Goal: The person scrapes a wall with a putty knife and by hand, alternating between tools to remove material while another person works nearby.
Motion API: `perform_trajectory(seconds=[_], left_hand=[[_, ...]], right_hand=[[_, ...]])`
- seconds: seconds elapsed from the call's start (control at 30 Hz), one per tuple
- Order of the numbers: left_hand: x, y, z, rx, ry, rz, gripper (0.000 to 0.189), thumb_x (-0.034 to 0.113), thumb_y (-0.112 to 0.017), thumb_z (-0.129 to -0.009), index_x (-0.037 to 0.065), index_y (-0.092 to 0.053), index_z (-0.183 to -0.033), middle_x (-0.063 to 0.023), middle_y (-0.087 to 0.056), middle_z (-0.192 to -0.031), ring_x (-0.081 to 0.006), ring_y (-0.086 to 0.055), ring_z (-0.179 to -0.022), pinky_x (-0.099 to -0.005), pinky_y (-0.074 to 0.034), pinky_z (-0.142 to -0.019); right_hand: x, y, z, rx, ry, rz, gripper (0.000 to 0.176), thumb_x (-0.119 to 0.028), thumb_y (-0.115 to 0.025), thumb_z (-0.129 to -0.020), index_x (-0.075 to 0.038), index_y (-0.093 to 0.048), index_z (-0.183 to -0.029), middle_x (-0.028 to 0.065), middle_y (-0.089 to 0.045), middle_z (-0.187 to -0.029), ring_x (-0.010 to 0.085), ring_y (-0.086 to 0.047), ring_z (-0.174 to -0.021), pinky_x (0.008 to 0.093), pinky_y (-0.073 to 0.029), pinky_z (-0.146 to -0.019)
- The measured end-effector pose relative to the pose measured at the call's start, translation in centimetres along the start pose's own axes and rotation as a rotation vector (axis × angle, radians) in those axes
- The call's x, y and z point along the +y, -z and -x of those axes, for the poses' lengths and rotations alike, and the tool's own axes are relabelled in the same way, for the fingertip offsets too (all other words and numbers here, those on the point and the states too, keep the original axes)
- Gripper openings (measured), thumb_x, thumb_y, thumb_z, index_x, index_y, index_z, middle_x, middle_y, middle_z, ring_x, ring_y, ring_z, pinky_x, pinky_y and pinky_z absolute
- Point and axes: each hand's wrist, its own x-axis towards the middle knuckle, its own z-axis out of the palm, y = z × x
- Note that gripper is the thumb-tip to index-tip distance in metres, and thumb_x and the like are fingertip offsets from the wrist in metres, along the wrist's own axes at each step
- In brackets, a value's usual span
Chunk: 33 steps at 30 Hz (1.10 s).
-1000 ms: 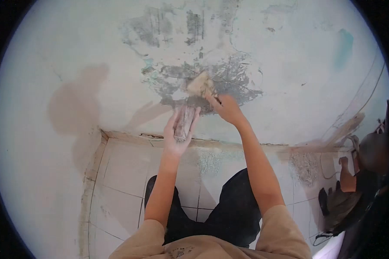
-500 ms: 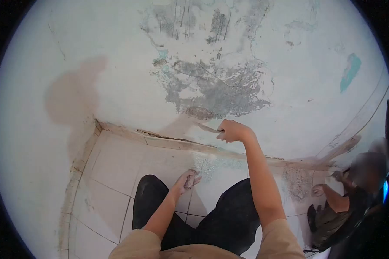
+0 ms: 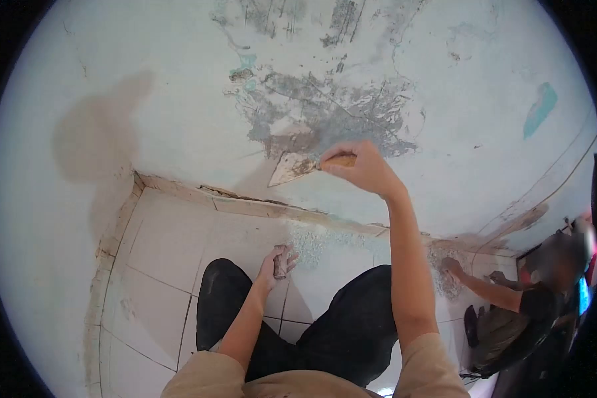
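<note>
My right hand grips the wooden handle of a scraper. Its flared, smeared blade points left and lies close to the wall just below a rough grey patch of bared plaster. Down over the floor, my left hand is closed around a short, dusty, grey-brown block-like piece whose kind I cannot tell. Between my left hand and the wall, pale flakes are scattered on the tiles.
A tile skirting, cracked open along its top, runs along the foot of the wall. At the right, another person crouches, one hand over a pile of debris. My bent knees frame the floor in front.
My right hand has moved up the wall and turned the scraper, so its blade face now shows. The other person's arm has reached further left toward the wall debris. My left hand keeps its hold.
</note>
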Motion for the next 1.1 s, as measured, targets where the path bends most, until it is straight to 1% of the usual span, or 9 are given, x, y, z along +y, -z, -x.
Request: perform_trajectory(seconds=[0.23, 0.37, 0.53, 0.57, 0.67, 0.7, 0.8, 0.97, 1.1], left_hand=[[-0.5, 1.3, -0.5, 0.038, -0.059, 0.107, 0.045, 0.022, -0.048, -0.086, 0.006, -0.039, -0.127, -0.0045, -0.050, -0.128, -0.0285, -0.053, -0.110, -0.0352, -0.048, -0.087], [-0.9, 1.8, -0.7, 0.072, -0.057, 0.126, 0.045, 0.022, -0.047, -0.086, 0.006, -0.041, -0.127, -0.0059, -0.052, -0.125, -0.0270, -0.054, -0.110, -0.0353, -0.048, -0.087], [-1.1, 1.3, -0.2, 0.168, -0.039, 0.041, 0.040, 0.023, -0.048, -0.085, 0.007, -0.046, -0.122, -0.0040, -0.051, -0.126, -0.0268, -0.054, -0.110, -0.0351, -0.049, -0.084], [-1.1, 1.6, -0.3, 0.172, -0.032, 0.036, 0.040, 0.023, -0.048, -0.085, 0.007, -0.046, -0.122, -0.0040, -0.051, -0.126, -0.0268, -0.054, -0.110, -0.0351, -0.049, -0.084], [-1.2, 2.2, -0.5, 0.118, 0.022, 0.022, 0.039, 0.023, -0.047, -0.085, 0.009, -0.046, -0.121, -0.0010, -0.050, -0.127, -0.0268, -0.053, -0.110, -0.0353, -0.048, -0.084], [-1.3, 2.1, -0.5, 0.135, 0.011, 0.033, 0.038, 0.023, -0.048, -0.085, 0.010, -0.047, -0.121, -0.0012, -0.050, -0.127, -0.0262, -0.054, -0.110, -0.0354, -0.048, -0.083], [-1.4, 2.1, -0.6, 0.148, 0.005, 0.025, 0.038, 0.023, -0.050, -0.084, 0.010, -0.048, -0.120, -0.0012, -0.051, -0.126, -0.0258, -0.054, -0.110, -0.0355, -0.049, -0.082], [-1.5, 2.7, -0.9, 0.104, 0.015, -0.018, 0.040, 0.025, -0.053, -0.084, 0.011, -0.047, -0.121, -0.0009, -0.051, -0.125, -0.0250, -0.053, -0.111, -0.0350, -0.048, -0.081], [-0.8, 1.8, -0.9, 0.163, -0.003, -0.007, 0.043, 0.024, -0.052, -0.085, 0.010, -0.043, -0.125, -0.0023, -0.047, -0.129, -0.0260, -0.051, -0.113, -0.0362, -0.046, -0.085]], right_hand=[[-1.6, -0.7, -0.8, 0.404, 0.084, -0.256, 0.035, -0.024, -0.069, -0.078, -0.001, -0.061, -0.103, 0.0047, -0.064, -0.075, 0.0121, -0.058, -0.067, 0.0287, -0.046, -0.062], [-1.2, -1.3, -1.9, 0.431, 0.061, -0.261, 0.034, -0.026, -0.064, -0.084, 0.001, -0.059, -0.104, 0.0032, -0.062, -0.080, 0.0105, -0.056, -0.071, 0.0275, -0.045, -0.066], [-1.1, -1.7, -2.8, 0.425, -0.053, -0.804, 0.034, -0.029, -0.053, -0.089, -0.002, -0.053, -0.109, -0.0012, -0.048, -0.072, 0.0098, -0.045, -0.069, 0.0254, -0.038, -0.064], [-1.4, -1.7, -2.9, 0.538, -0.117, -0.854, 0.030, -0.034, -0.049, -0.090, -0.004, -0.054, -0.086, -0.0009, -0.042, -0.062, 0.0106, -0.039, -0.058, 0.0255, -0.032, -0.055], [-1.4, -0.8, -2.5, 0.633, 0.068, -0.928, 0.039, -0.036, -0.046, -0.090, -0.008, -0.046, -0.064, 0.0007, -0.038, -0.055, 0.0105, -0.036, -0.053, 0.0258, -0.030, -0.051], [-1.6, -0.7, -2.6, 0.696, 0.124, -0.888, 0.044, -0.034, -0.046, -0.090, -0.011, -0.037, -0.053, 0.0004, -0.033, -0.049, 0.0106, -0.033, -0.049, 0.0265, -0.027, -0.048], [-2.1, 0.0, -1.9, 0.553, 0.398, -0.578, 0.040, -0.032, -0.051, -0.086, -0.007, -0.045, -0.055, -0.0002, -0.041, -0.051, 0.0115, -0.037, -0.048, 0.0271, -0.028, -0.047], [2.7, -4.5, -3.4, 0.552, 0.178, 0.084, 0.040, -0.033, -0.055, -0.076, 0.000, -0.049, -0.055, 0.0145, -0.042, -0.048, 0.0260, -0.042, -0.042, 0.0363, -0.035, -0.045], [-0.8, -6.5, -3.1, 0.601, 0.507, 0.006, 0.036, -0.028, -0.059, -0.075, 0.000, -0.048, -0.054, 0.0148, -0.039, -0.048, 0.0309, -0.032, -0.044, 0.0361, -0.033, -0.043]])
